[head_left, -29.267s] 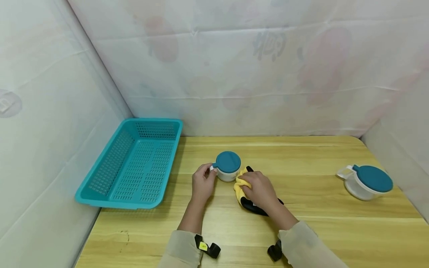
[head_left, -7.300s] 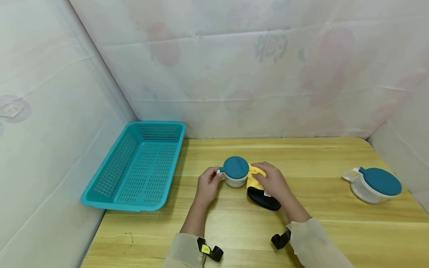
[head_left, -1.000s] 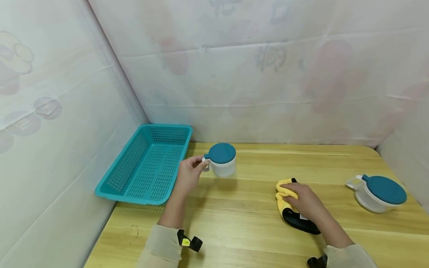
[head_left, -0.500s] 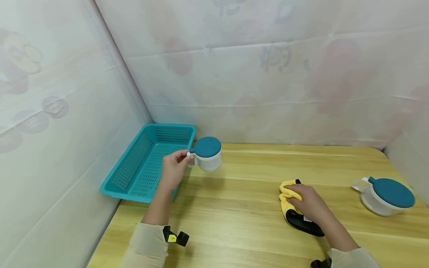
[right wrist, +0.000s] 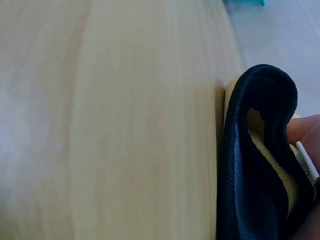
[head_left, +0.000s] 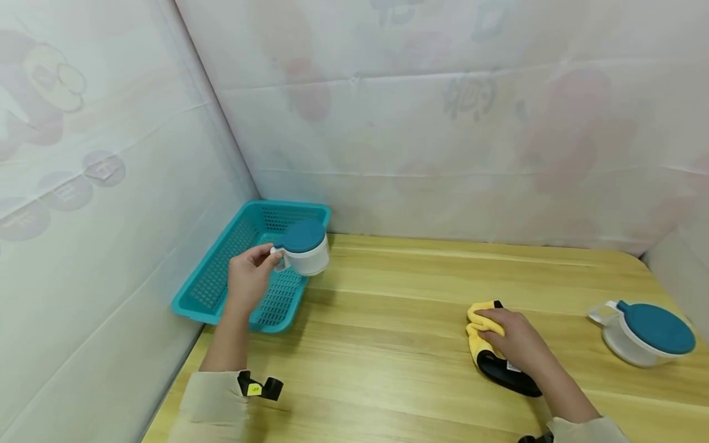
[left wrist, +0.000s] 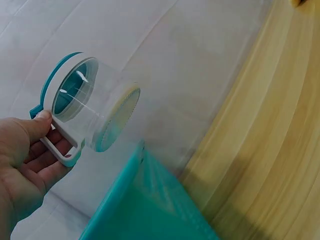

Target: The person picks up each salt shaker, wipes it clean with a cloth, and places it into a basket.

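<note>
My left hand [head_left: 252,277] pinches the white handle of a clear lidded jar [head_left: 310,259] with a blue lid [head_left: 303,236]. In the head view the jar overlaps the right side of a turquoise basket [head_left: 194,294]; the left wrist view shows the jar [left wrist: 95,107] raised above the basket's rim [left wrist: 112,200], its handle between thumb and fingers. Further right, my right hand [head_left: 515,335] grips a folded yellow cloth with black edging [head_left: 477,341] on the table. Close up in the right wrist view, the cloth's black edge [right wrist: 232,165] curls in a fold, with a white tag beside the fingers.
A second jar with a blue lid [head_left: 659,329] and white handle stands at the table's right side. The wooden table [head_left: 376,344] meets a pale fabric wall [head_left: 421,135] at the back and another at the left, beside the basket.
The jar was beside the cloth in the middle of the table earlier; my left hand has lifted it and carried it left over the basket. My right hand has moved right with the cloth.
</note>
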`<control>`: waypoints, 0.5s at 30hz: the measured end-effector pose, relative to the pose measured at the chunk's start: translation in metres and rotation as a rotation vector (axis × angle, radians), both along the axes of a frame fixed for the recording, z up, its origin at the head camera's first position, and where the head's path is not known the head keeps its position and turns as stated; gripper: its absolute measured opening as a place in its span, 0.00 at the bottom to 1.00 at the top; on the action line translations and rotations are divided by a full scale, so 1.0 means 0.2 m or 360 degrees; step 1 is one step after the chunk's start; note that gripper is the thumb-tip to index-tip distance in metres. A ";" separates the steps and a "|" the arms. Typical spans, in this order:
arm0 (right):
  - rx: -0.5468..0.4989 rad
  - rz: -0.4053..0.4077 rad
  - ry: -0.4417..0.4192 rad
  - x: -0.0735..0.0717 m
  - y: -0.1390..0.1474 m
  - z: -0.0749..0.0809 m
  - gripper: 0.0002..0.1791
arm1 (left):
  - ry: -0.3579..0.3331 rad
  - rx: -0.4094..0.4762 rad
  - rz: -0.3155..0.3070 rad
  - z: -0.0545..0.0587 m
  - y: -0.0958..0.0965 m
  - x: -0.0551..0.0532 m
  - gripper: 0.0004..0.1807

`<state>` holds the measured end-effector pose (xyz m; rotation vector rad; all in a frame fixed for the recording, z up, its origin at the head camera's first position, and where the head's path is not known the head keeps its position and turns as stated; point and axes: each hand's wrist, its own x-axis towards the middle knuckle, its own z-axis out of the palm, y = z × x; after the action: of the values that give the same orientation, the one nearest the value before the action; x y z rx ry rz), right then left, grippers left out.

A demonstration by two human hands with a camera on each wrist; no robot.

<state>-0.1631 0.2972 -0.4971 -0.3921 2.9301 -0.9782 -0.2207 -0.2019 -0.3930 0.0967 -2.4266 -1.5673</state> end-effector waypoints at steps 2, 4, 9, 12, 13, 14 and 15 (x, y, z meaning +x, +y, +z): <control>0.0006 0.0001 0.0005 0.00 0.01 0.00 0.24 | -0.0011 -0.0019 0.0047 -0.01 -0.04 0.01 0.24; 0.0007 0.0001 0.0012 0.00 0.01 0.00 0.24 | -0.0026 -0.0040 0.0079 -0.02 -0.08 0.01 0.24; 0.0012 0.0000 0.0042 0.01 0.03 -0.01 0.24 | -0.0030 -0.0087 0.0114 -0.04 -0.15 0.02 0.25; 0.0009 -0.0002 0.0062 0.01 0.03 -0.01 0.24 | -0.0022 -0.0121 0.0135 -0.06 -0.19 0.03 0.24; 0.0007 -0.0004 0.0066 0.01 0.04 0.00 0.24 | -0.0019 -0.0135 0.0144 -0.06 -0.20 0.03 0.25; 0.0006 -0.0006 0.0071 0.02 0.04 0.00 0.24 | -0.0017 -0.0152 0.0156 -0.07 -0.21 0.03 0.25; 0.0007 -0.0009 0.0073 0.02 0.04 0.00 0.24 | -0.0016 -0.0166 0.0167 -0.08 -0.22 0.03 0.25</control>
<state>-0.1595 0.3050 -0.4979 -0.4123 2.9752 -0.9765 -0.2154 -0.2453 -0.4090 0.2094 -2.4629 -1.3966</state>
